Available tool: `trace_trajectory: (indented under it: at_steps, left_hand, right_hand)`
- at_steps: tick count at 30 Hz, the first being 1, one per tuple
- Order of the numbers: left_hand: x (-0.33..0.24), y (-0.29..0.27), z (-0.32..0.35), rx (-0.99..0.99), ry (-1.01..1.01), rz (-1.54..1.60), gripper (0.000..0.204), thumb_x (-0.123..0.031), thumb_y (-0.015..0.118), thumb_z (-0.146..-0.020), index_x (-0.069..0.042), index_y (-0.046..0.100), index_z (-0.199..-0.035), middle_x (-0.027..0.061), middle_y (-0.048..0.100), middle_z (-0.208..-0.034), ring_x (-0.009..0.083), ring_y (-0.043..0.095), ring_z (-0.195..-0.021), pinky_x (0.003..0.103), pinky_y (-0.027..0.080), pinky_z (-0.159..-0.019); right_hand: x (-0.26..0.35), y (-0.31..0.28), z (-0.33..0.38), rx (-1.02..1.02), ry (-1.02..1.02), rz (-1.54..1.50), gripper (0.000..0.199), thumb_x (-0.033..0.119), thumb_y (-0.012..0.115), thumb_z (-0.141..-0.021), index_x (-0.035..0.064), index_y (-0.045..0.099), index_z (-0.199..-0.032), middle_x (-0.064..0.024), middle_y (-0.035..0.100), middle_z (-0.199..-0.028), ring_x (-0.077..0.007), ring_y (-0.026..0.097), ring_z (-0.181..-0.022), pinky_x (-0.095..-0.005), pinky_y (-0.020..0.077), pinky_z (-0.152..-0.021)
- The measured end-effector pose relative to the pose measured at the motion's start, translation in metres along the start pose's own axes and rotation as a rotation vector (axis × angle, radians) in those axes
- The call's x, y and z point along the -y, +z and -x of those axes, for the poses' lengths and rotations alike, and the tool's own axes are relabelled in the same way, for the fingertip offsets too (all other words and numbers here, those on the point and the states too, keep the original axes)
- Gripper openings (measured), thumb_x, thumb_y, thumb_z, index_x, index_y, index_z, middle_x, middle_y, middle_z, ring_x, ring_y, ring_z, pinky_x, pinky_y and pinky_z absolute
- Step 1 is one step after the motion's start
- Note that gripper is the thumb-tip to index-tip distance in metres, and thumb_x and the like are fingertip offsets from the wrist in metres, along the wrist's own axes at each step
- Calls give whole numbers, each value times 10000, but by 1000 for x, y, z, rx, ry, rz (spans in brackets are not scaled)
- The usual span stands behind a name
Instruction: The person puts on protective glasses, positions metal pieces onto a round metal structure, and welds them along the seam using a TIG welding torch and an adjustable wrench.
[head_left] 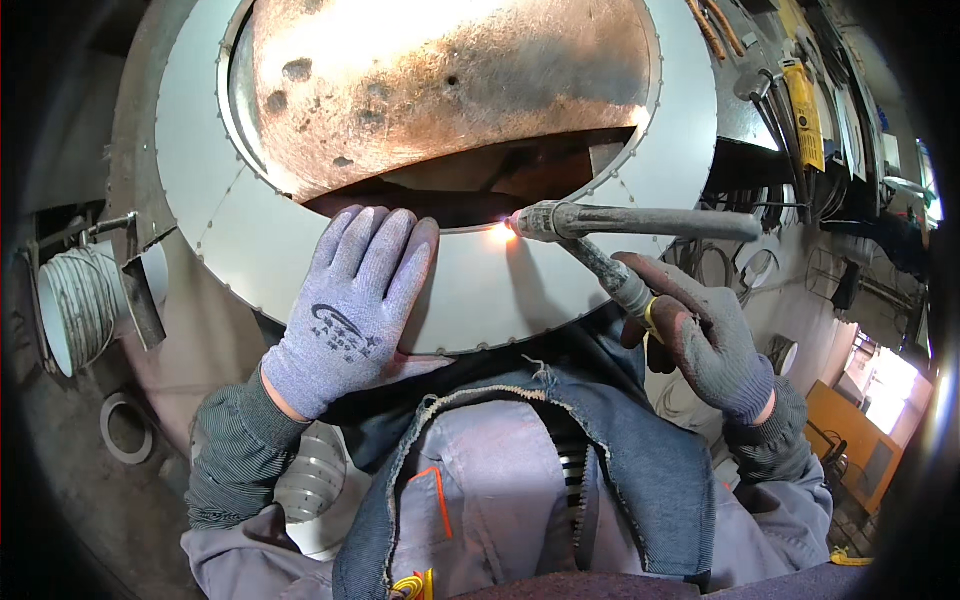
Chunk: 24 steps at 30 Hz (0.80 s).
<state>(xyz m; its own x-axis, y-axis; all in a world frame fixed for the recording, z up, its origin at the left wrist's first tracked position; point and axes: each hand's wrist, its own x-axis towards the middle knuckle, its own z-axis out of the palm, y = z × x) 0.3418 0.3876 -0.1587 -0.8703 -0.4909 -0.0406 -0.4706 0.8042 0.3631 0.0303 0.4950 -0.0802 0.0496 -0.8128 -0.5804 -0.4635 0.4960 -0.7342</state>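
My right hand (712, 335), in a grey glove with dark fingertips, grips a TIG welding torch (660, 222) by its angled handle. The torch's long back cap points right. Its tip glows at the inner edge of a pale metal ring (680, 120), throwing a bright orange-white spot there. My left hand (350, 310), in a lilac-grey knit glove, lies flat on the ring's near left part, fingers stretched to the inner edge, thumb out to the right. Small dark marks dot the ring's rims. Inside the opening sits a copper-coloured, stained plate (430, 90), with a dark gap along its near side.
At the left hangs a spool of wound cable (78, 310); a loose pale ring (127, 428) lies on the floor below it. Far right, a yellow power tool (803, 115) and a hammer (752, 86) sit among other tools. A brown board (850, 445) stands at the right.
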Motion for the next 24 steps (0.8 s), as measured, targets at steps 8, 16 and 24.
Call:
trace_trajectory:
  at_steps: [8, 16, 24]
  left_hand:
    - [5, 8, 10, -18, 35, -59, 905, -441, 703, -750, 64, 415, -1443, 274, 417, -1441, 460, 382, -1339, 584, 257, -1166]
    - [2, 3, 4, -40, -11, 7, 917, -512, 706, -750, 33, 440, -1438, 251, 463, -1399, 432, 433, -1304, 571, 311, -1137]
    - [5, 10, 7, -30, 37, -157, 785, -360, 652, -792, 42, 444, -1434, 242, 468, -1391, 426, 437, -1301, 558, 324, -1136]
  right_hand:
    - [18, -2, -3, 18, 87, -33, 503, 304, 467, -1001, 17, 531, -1409, -52, 680, -802, -84, 595, -635, -237, 485, -625]
    - [24, 3, -14, 137, 51, -72, 528, 294, 474, -979, 16, 515, -1426, -54, 675, -816, -88, 592, -661, -261, 497, -646]
    - [34, 11, -7, 81, 74, 11, 546, 344, 544, -967, -20, 529, -1375, -104, 681, -877, -124, 627, -737, -284, 518, -717]
